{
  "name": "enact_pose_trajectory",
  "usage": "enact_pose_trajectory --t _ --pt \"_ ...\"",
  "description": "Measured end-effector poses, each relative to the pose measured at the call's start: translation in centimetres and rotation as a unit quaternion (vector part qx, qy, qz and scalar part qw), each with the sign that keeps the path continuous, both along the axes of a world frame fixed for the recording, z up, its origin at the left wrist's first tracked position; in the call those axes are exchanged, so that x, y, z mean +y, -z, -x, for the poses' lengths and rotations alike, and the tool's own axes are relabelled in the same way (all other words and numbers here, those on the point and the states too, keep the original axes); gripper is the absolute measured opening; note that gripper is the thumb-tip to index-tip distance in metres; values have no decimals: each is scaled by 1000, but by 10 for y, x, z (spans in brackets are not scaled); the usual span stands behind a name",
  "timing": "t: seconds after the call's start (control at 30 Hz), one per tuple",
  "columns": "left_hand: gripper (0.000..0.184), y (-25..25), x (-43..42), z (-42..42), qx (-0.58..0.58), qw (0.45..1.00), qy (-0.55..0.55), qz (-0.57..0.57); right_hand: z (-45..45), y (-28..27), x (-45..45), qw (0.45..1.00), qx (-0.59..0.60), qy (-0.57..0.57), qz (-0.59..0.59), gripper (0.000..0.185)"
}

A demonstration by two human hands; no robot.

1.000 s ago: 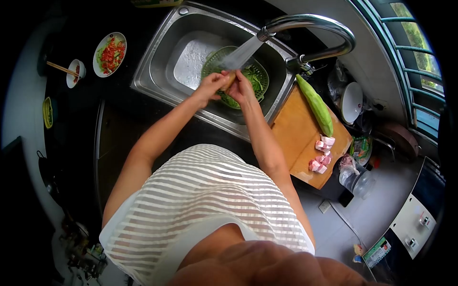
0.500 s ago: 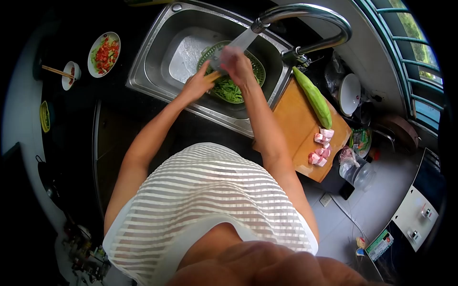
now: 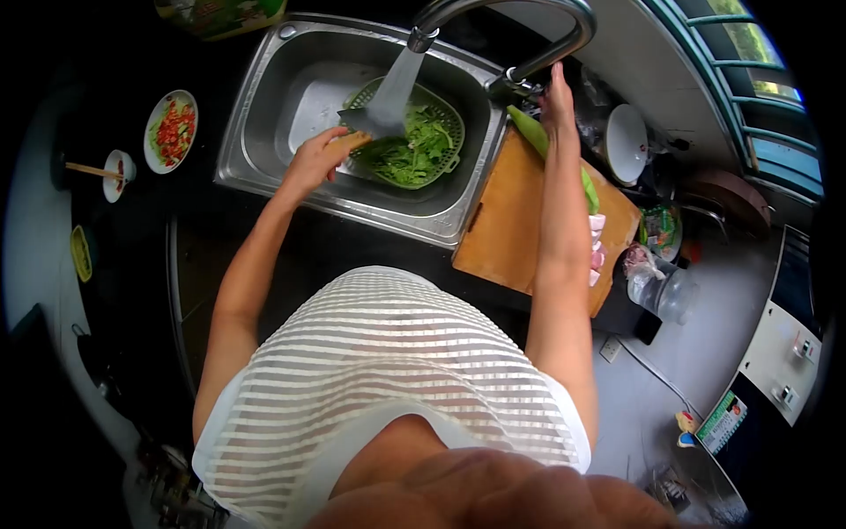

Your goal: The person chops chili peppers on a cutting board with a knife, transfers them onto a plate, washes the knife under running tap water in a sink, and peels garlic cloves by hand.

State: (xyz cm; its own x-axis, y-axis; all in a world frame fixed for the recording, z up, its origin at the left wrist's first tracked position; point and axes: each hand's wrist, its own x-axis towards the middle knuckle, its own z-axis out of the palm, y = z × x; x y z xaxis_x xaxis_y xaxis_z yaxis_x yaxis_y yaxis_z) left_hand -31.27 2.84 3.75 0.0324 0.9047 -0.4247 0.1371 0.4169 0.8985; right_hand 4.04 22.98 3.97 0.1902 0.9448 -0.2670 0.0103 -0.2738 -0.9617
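Dim black edges, fisheye curvature, daylight from the right.

Right hand [image 3: 558,101], earlier beside left hand [image 3: 315,160] below faucet [image 3: 579,37] spout, now at faucet's base; left hand alone holds knife [image 3: 354,117] below faucet.

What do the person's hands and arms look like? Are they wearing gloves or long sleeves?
No gloves! The left hand and right hand are bare, with five-fingered human shapes, and I can't see a watch or bracelet. The arms have no sleeves over them. The top is white and stripy, partly see-through, with smooth plain edging around the neck and armholes.
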Motion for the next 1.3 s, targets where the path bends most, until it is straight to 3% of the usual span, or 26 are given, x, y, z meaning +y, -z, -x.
enact_pose_trajectory --t 0.07,0.13,0.2,0.23,0.3,0.37,0.4,0.43,0.47,0.53,0.57,0.6,0.67,0.7,0.73,0.77,0.8,0.83,0.87,0.93,0.97,1.03,1.17,1.2,1.27,1.3 --pt "43 -14 -26 4 37 999 -24 -4 1 -7 10 996 1 -72 52 66" --pt "41 -17 -46 9 -16 999 -40 22 -4 -9 -6 998 -3 -56 26 62" --pt "39 -24 -59 4 -96 991 -93 22 3 3 -41 976 -142 -79 -145 38" --pt "37 -26 -63 0 -154 978 -135 29 21 -1 -71 976 -117 -51 -179 31" --pt "32 -26 -70 -15 -255 943 -209 45 45 -3 -125 960 -8 -274 52 34" --pt "29 -15 -75 -38 -345 900 -266 32 90 -7 -169 892 162 -354 230 48" --pt "29 -13 -78 -51 -373 883 -282 35 112 15 -184 875 228 -337 262 51" --pt "29 -6 -81 -62 -372 892 -257 10 135 17 -198 882 266 -291 258 47" --pt "30 0 -84 -72 -401 887 -228 -3 151 12 -202 851 335 -354 196 35" --pt "33 -9 -81 -90 -394 885 -246 -22 171 11 -206 890 311 -251 221 16" --pt "36 -29 -79 -95 -369 900 -231 -1 172 8 -206 895 338 -222 188 18" --pt "40 -45 -80 -95 -342 913 -221 17 173 6 -207 928 301 -198 97 27" --pt "39 -11 -90 -50 -150 985 -8 -80 159 -4 -209 955 222 -197 2 34" --pt "38 5 -87 -24 -111 993 -1 -30 142 -27 -211 969 98 -227 -29 36" --pt "37 15 -79 -4 -68 998 5 17 131 -23 -212 974 91 -205 -35 36" --pt "38 20 -67 8 40 998 46 3 119 -13 -211 957 -124 -238 -113 37" --pt "40 23 -57 12 146 986 83 -18 107 -11 -212 888 -336 -260 -177 38" --pt "50 20 -52 6 294 924 144 -196 89 -35 -218 902 -304 -287 -110 37" --pt "57 39 -42 15 403 837 204 -308 74 -31 -230 909 -314 -230 -149 37" --pt "41 34 -34 7 549 712 154 -410 42 -36 -252 933 -277 -154 -172 37" --pt "41 41 -27 13 548 711 152 -412 21 -35 -262 920 -314 -99 -212 38" --pt "21 58 -15 33 345 912 121 -186 -22 -50 -282 916 -326 -9 -232 39" --pt "36 54 -17 30 274 944 40 -178 -125 -45 -317 868 -461 96 -156 34" --pt "36 52 -15 30 274 943 45 -182 -141 -50 -326 895 -399 126 -156 35" --pt "37 46 -15 15 331 928 44 -163 -193 -21 -336 853 -484 143 -136 36" --pt "29 42 -15 2 329 922 42 -201 -208 -18 -338 859 -477 146 -117 36"
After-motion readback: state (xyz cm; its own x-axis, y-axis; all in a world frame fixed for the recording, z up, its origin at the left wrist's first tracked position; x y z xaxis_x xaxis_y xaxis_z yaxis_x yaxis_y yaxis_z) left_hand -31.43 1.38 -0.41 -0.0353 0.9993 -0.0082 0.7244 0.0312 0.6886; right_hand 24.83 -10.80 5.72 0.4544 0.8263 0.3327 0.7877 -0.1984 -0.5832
